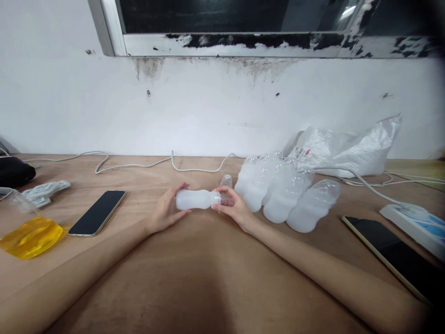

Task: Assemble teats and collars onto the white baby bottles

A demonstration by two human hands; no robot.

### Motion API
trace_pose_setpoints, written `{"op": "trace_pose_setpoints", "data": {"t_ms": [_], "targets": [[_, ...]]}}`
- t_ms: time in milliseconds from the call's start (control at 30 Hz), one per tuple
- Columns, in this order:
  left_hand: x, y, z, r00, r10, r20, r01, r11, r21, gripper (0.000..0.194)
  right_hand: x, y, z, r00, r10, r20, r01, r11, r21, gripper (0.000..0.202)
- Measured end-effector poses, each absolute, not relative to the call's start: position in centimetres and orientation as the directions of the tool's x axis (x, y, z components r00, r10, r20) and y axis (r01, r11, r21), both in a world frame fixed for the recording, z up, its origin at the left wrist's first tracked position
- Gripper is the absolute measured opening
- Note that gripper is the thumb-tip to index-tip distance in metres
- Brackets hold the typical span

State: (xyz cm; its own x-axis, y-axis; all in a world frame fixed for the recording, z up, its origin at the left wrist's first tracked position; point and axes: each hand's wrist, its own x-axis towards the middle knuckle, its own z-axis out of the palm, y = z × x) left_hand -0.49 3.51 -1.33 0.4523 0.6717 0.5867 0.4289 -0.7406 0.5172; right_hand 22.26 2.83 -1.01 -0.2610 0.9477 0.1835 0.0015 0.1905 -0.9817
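A translucent white bottle (pixel 194 199) lies sideways between my two hands, its neck pointing right. My left hand (pixel 167 208) holds the base end, thumb below and fingers above. At the neck, my right hand (pixel 232 204) grips the clear cap end between thumb and fingers. Just behind my right hand, a small clear cap (pixel 226 180) is on the table. Several similar white bottles with clear caps (pixel 283 195) lie side by side to the right of my right hand.
On the wooden table (pixel 149 278) are a phone (pixel 98 213), a container of yellow liquid (pixel 33 236) and a black item (pixel 15 171) at left. A plastic bag (pixel 347 148), larger dark device (pixel 392 255) and power strip (pixel 417 227) are at right. White cables run along the wall.
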Motion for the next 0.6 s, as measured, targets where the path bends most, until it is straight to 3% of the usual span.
{"op": "trace_pose_setpoints", "data": {"t_ms": [167, 300, 400, 533, 600], "targets": [[-0.48, 4.01, -1.27, 0.429, 0.755, 0.497, 0.483, -0.656, 0.58, 0.057, 22.23, 2.76, -1.0, -0.255, 0.944, 0.208, 0.004, 0.216, -0.976, 0.039], [-0.38, 3.99, -1.25, 0.429, 0.737, 0.522, 0.514, -0.674, 0.53, 0.049, 22.17, 2.78, -1.11, -0.25, 0.944, 0.216, 0.008, 0.225, -0.974, 0.04], [-0.48, 3.75, -1.12, 0.475, 0.678, 0.561, 0.448, -0.735, 0.51, 0.054, 22.1, 2.75, -1.08, -0.241, 0.946, 0.219, 0.018, 0.23, -0.973, 0.04], [-0.65, 3.59, -1.04, 0.473, 0.672, 0.571, 0.362, -0.738, 0.569, 0.032, 22.1, 2.83, -1.14, -0.221, 0.95, 0.22, 0.026, 0.231, -0.973, 0.04], [-0.58, 3.66, -1.16, 0.438, 0.69, 0.577, 0.29, -0.716, 0.635, 0.033, 22.15, 2.94, -1.25, -0.222, 0.95, 0.218, 0.017, 0.227, -0.974, 0.04]]}}
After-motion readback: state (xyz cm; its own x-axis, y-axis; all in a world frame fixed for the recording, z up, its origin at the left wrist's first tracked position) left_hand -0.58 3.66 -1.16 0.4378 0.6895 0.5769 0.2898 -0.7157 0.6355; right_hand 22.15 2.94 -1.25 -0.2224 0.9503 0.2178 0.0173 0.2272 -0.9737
